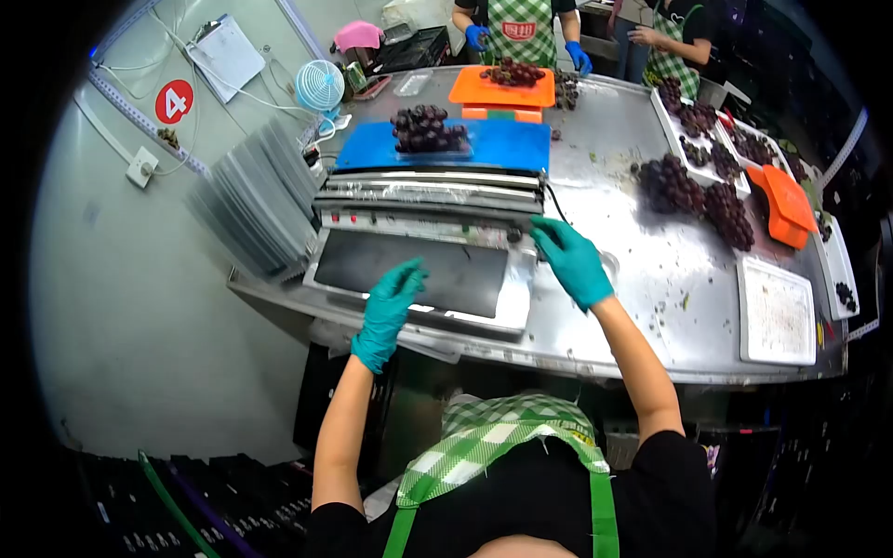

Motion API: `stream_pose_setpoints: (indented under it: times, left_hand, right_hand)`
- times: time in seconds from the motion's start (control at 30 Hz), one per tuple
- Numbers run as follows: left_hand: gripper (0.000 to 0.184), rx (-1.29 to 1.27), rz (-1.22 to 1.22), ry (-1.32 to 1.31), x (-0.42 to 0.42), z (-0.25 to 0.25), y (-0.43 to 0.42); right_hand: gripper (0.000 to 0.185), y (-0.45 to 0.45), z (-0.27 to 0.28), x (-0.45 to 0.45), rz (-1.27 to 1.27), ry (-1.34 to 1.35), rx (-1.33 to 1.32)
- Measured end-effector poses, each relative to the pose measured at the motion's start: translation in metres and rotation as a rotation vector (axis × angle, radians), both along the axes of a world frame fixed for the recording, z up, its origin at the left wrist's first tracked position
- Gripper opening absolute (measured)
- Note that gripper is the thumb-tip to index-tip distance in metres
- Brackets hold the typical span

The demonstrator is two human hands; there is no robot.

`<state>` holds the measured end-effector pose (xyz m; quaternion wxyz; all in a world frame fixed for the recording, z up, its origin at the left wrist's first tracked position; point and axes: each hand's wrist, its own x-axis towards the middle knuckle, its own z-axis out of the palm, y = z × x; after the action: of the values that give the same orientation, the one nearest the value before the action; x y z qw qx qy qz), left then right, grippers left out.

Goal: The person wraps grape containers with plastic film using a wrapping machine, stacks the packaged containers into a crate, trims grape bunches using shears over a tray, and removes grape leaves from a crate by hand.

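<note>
A film wrapping machine (419, 270) with a dark flat plate stands at the table's front edge. My left hand (393, 302), in a teal glove, hovers over the plate's left front part, its fingers loosely stretched and nothing visible in them. Beside the machine's right end, close to its black knob (514, 235), is my right hand (572, 260). That hand is gloved too, with fingers apart and no object seen in it. Behind the film rollers (428, 193), a clear tray of dark grapes (428, 130) rests on a blue board (512, 144).
An orange scale (470, 90) bearing grapes stands behind the board. More grapes (684, 186), a white crate (777, 312) and an orange scale (786, 205) are at right. Left are stacked clear trays (256, 200) and a fan (319, 86). Two aproned people (521, 33) stand opposite.
</note>
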<state>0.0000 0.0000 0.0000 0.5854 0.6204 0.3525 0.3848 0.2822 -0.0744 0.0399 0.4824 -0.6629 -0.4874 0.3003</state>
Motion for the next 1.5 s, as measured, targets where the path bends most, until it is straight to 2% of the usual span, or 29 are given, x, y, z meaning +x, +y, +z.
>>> stream_pose_setpoints:
  times: [0.03,0.07,0.13,0.17,0.2,0.23,0.27,0.37,0.43,0.47,0.5,0.53,0.57,0.67,0.8,0.93,1.03,1.13,1.17,1.2,1.27,1.33,1.43,1.5]
  left_hand:
    - [0.029,-0.064,0.063,-0.038,0.001,-0.014,0.010]
    - [0.030,-0.039,0.123,-0.082,0.003,-0.006,0.042]
    - [0.033,0.074,0.244,0.010,0.008,0.025,0.132]
    - [0.036,0.078,0.274,-0.007,0.010,0.035,0.174]
    - [0.040,0.160,0.298,-0.019,0.019,0.059,0.205]
    - [0.043,0.226,0.275,0.060,0.019,0.063,0.249]
    - [0.044,0.247,0.255,0.015,0.024,0.053,0.284]
    - [0.045,0.204,0.116,0.092,0.050,0.050,0.368]
    - [0.047,0.134,0.067,0.070,0.071,0.026,0.411]
    - [0.047,-0.041,-0.105,-0.028,0.077,0.028,0.415]
    - [0.047,-0.225,-0.270,-0.115,0.077,0.033,0.413]
    - [0.047,-0.398,-0.432,-0.195,0.075,0.037,0.415]
    - [0.044,-0.284,-0.342,-0.141,0.078,0.029,0.417]
    - [0.045,-0.354,-0.341,-0.164,0.073,0.017,0.424]
    - [0.048,-0.270,-0.255,-0.107,0.061,0.000,0.421]
    - [0.050,-0.246,-0.358,-0.226,0.057,0.014,0.414]
    - [0.050,-0.107,-0.161,-0.193,0.043,-0.002,0.422]
    - [0.049,0.218,0.158,0.213,0.000,0.040,0.377]
    - [0.047,0.304,0.199,0.303,-0.020,0.038,0.369]
    - [0.044,0.389,0.237,0.393,-0.041,0.035,0.363]
    - [0.037,0.508,0.310,0.754,-0.069,0.049,0.344]
    - [0.041,0.642,0.310,0.899,-0.077,0.037,0.337]
    - [0.052,0.788,0.286,1.089,-0.075,0.039,0.328]
    - [0.049,0.770,0.283,1.090,-0.074,0.029,0.335]
  right_hand:
    - [0.031,0.023,-0.002,-0.001,0.023,-0.043,-0.025]
    - [0.034,0.070,-0.009,0.003,0.021,-0.107,0.014]
    - [0.038,0.177,-0.012,0.011,0.041,-0.055,0.099]
    - [0.042,0.218,-0.007,0.013,-0.013,-0.207,0.089]
    - [0.044,0.258,-0.004,0.015,-0.058,-0.253,0.064]
    - [0.046,0.294,-0.008,0.015,-0.104,-0.293,0.021]
    - [0.048,0.315,-0.016,0.016,-0.155,-0.334,-0.036]
    - [0.044,0.350,-0.025,0.016,-0.200,-0.260,-0.237]
    - [0.050,0.358,-0.030,0.019,-0.260,-0.334,-0.234]
    - [0.053,0.356,-0.036,0.015,-0.273,-0.378,-0.242]
    - [0.045,0.349,-0.022,-0.001,-0.364,-0.460,-0.247]
    - [0.045,0.349,-0.018,-0.011,-0.362,-0.476,-0.268]
    - [0.045,0.349,-0.014,-0.015,-0.365,-0.497,-0.284]
    - [0.045,0.349,-0.020,-0.018,-0.358,-0.483,-0.313]
    - [0.047,0.340,-0.021,-0.035,-0.330,-0.515,-0.294]
    - [0.046,0.344,-0.013,-0.029,-0.284,-0.529,-0.314]
    - [0.043,0.332,-0.013,-0.035,-0.325,-0.512,-0.225]
    - [0.036,0.293,-0.006,-0.037,-0.440,-0.553,-0.012]
    - [0.034,0.273,-0.002,-0.038,-0.489,-0.568,0.064]
    - [0.032,0.252,0.004,-0.037,-0.519,-0.728,-0.002]
    - [0.036,0.217,0.007,-0.049,-0.579,-0.806,-0.169]
    - [0.043,0.205,0.005,-0.059,-0.459,-0.901,-0.507]
    - [0.052,0.214,-0.019,-0.073,-0.507,-1.186,-0.339]
    - [0.049,0.224,-0.018,-0.080,-0.505,-1.096,-0.391]
